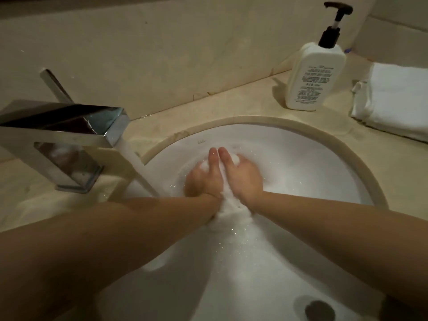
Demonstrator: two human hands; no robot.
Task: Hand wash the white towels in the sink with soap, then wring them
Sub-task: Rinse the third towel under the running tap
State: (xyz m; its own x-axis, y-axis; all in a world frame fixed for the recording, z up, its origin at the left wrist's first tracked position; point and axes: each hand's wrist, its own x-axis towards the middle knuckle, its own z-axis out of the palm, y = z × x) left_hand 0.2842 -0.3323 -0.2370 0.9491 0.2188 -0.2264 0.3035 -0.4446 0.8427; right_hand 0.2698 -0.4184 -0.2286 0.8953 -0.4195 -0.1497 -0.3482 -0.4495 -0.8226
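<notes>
A wet white towel (234,216) lies bunched in the white sink (308,163), trailing from under my wrists toward the near side. My left hand (205,177) and my right hand (243,174) sit side by side on its far end, fingers curled round the cloth. Most of that end is hidden under my palms. Water streams from the chrome tap (69,128) down to my left wrist.
A white pump bottle of soap (315,72) stands on the beige counter (208,107) at the back right. Folded white towels (393,100) lie at the right edge. The drain (319,310) sits at the near side of the basin.
</notes>
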